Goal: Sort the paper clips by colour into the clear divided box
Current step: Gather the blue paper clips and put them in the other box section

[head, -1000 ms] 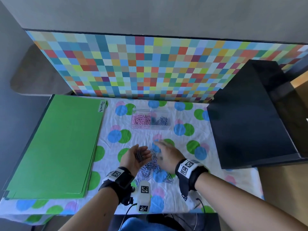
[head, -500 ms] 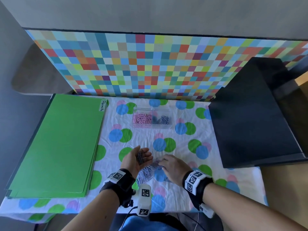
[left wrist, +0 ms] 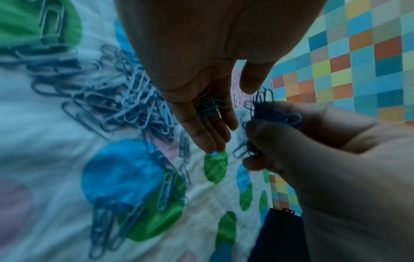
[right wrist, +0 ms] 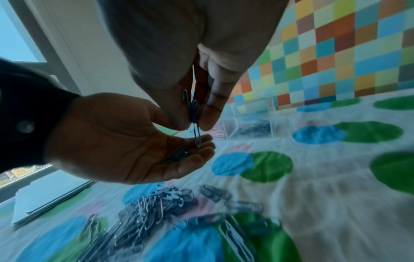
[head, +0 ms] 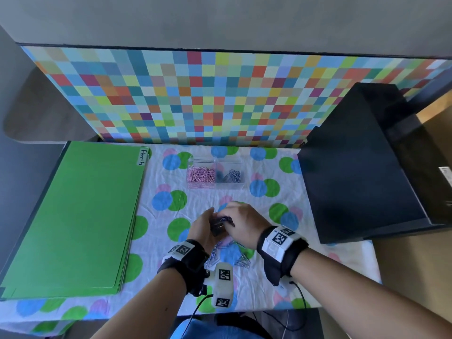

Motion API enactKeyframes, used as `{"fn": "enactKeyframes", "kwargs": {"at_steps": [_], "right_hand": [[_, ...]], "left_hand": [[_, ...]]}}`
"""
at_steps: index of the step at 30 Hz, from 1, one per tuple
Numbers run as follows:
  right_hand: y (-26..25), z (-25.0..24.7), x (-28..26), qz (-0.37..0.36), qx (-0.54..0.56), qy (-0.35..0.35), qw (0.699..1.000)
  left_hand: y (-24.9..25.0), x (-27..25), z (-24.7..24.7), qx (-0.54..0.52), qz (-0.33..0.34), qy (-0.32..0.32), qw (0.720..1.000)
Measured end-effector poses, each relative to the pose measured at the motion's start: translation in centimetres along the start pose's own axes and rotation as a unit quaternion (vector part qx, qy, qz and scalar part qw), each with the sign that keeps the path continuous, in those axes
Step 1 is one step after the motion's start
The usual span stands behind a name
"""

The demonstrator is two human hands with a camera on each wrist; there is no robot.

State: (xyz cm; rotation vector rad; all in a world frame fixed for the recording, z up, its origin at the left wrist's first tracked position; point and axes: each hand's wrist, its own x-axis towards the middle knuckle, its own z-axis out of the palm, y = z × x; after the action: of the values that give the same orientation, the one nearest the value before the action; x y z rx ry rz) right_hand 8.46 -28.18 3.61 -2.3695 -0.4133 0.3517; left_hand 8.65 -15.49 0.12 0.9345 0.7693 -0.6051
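Note:
My left hand (head: 204, 228) lies palm up above the spotted cloth, fingers relaxed, with a few dark blue paper clips (left wrist: 210, 108) resting in it. My right hand (head: 241, 222) pinches a bunch of dark blue clips (left wrist: 273, 113) just over that palm; one clip (right wrist: 197, 136) dangles down onto the left fingers (right wrist: 197, 156). A loose pile of light blue and grey clips (right wrist: 152, 209) lies on the cloth beneath both hands. The clear divided box (head: 215, 160) stands further back, with pink clips (head: 201, 176) in its left compartment and dark blue clips (head: 233, 176) in its right.
A stack of green folders (head: 73, 216) labelled "Permits" fills the left of the table. A black box (head: 362, 172) stands at the right. A chequered board (head: 220, 99) closes the back. The spotted cloth (head: 269, 277) runs to the front edge.
My right hand dipped into the pile near the front, then rose with a bunch of dark blue clips to the left palm. The left hand stayed palm up, barely moving.

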Motion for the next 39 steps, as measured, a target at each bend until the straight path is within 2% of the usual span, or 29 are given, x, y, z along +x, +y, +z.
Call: {"fn": "enactKeyframes", "kwargs": {"at_steps": [2, 4, 9, 12, 16, 19, 22, 25, 27, 28, 31, 32, 36, 39], "right_hand": [[-0.5, -0.3, 0.1, 0.001, -0.005, -0.012, 1.000], [-0.6, -0.7, 0.0, 0.001, 0.007, 0.007, 1.000], [1.0, -2.7, -2.0, 0.040, 0.052, 0.158, 0.985], [3.3, -3.1, -4.5, 0.086, 0.040, 0.185, 0.978], [5.6, -1.9, -7.4, 0.121, 0.010, 0.148, 0.982], [6.1, -0.9, -8.2, 0.153, 0.001, 0.087, 0.984], [6.0, 0.5, -8.4, 0.197, -0.029, -0.004, 0.980], [5.6, 1.7, -8.1, 0.229, -0.050, -0.041, 0.971], [5.2, 2.4, -7.6, 0.229, -0.073, -0.046, 0.970], [4.9, 2.6, -7.3, 0.226, -0.089, -0.049, 0.969], [4.3, 3.3, -6.1, 0.194, -0.145, -0.057, 0.968], [4.2, 3.5, -5.8, 0.170, -0.161, -0.065, 0.970], [3.8, 4.4, -5.6, 0.058, -0.203, -0.106, 0.972], [3.5, 4.9, -6.7, -0.002, -0.182, -0.093, 0.979]], "left_hand": [[0.2, -0.4, 1.0, -0.029, -0.011, -0.032, 0.999], [0.6, -0.4, 1.9, -0.039, -0.007, -0.045, 0.998], [3.2, 0.2, 4.8, -0.030, 0.004, -0.034, 0.999], [5.6, 1.1, 6.9, -0.008, 0.028, -0.029, 0.999], [8.0, 3.5, 8.4, 0.031, 0.067, 0.013, 0.997], [8.5, 4.6, 8.3, 0.107, 0.083, 0.030, 0.990], [8.6, 4.8, 8.0, 0.167, 0.094, 0.010, 0.982], [8.8, 3.0, 7.9, 0.216, 0.132, -0.027, 0.967], [8.7, 1.9, 6.6, 0.305, 0.187, -0.051, 0.932], [8.3, 1.5, 5.7, 0.377, 0.224, -0.051, 0.897], [6.7, 0.3, 0.9, 0.604, 0.300, -0.011, 0.738], [5.9, 0.0, -0.8, 0.642, 0.307, -0.003, 0.703], [2.3, -0.8, -6.7, 0.733, 0.273, -0.026, 0.623], [0.0, -1.5, -8.5, 0.787, 0.268, -0.072, 0.551]]}}
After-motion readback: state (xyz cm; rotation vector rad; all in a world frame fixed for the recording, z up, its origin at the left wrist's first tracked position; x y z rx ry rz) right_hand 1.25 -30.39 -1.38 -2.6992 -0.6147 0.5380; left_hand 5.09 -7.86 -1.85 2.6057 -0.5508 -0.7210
